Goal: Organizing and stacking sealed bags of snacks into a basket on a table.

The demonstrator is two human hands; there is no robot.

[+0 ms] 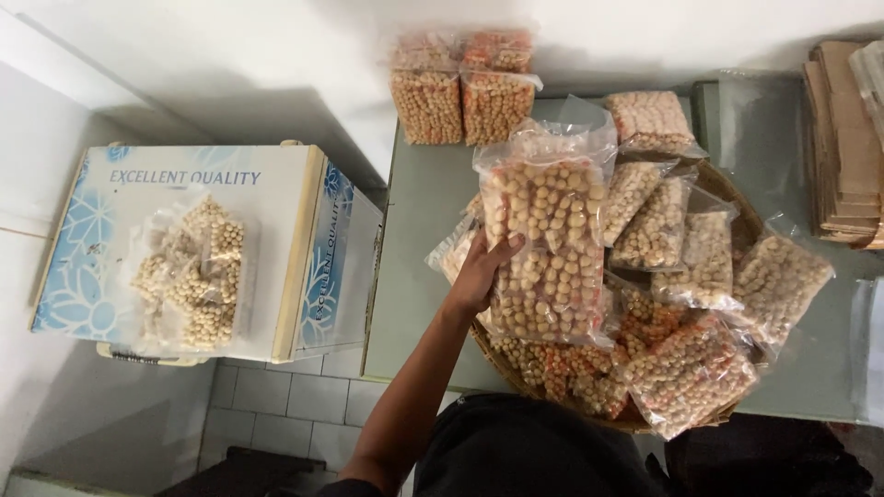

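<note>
A clear plastic bag of pale round snacks [550,250] is held upright above a woven basket [737,198] by the left hand [481,273]. The hand's grip is closed on the bag's left edge, thumb visible across the front at about mid-height. The right hand is not in view.

The basket rests on a grey-green worktop [419,239] and is heaped with similar bags — some pale, some with orange-red pieces [686,373]. Two more filled bags [465,101] stand against the wall at the worktop's far edge. To the left, well apart, a loose bag of the same snacks [189,276] lies on a white and blue carton [276,212].

Risk noted: the bag is pinched at one side only, so the full weight hangs off the grip — slippage or tilting seems possible. The heaped bags near the basket rim [691,391] could slide off if the pile is disturbed.
</note>
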